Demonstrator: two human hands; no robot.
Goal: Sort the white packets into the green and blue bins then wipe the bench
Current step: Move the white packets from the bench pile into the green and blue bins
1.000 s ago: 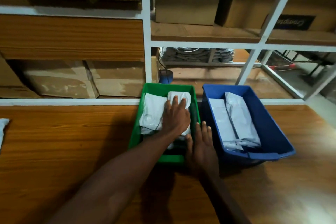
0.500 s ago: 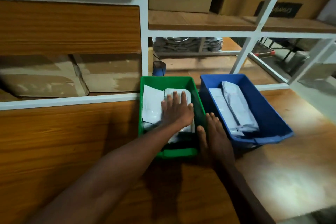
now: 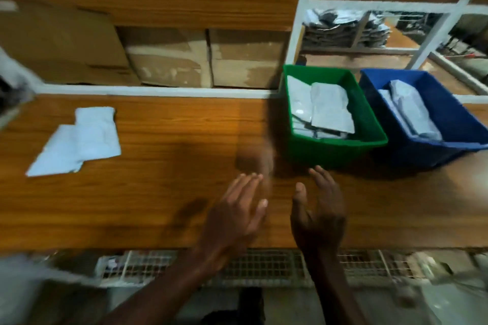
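two white packets (image 3: 79,137) lie overlapped on the table (image 3: 171,192) far left, well apart from green bin (image 3: 367,124) and blue bin (image 3: 449,113), both with packets inside. left hand (image 3: 232,216) and right hand (image 3: 319,214) hover empty, fingers relaxed, blurred.

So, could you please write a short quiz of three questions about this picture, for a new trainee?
1. True or false: the green bin stands to the left of the blue bin.
2. Where do the unsorted white packets lie?
A. inside the blue bin
B. on the bench, far to the left
C. in the left hand
3. Fill in: the right hand holds ____.

Key:
1. True.
2. B.
3. Nothing; both hands hover open over the bench.
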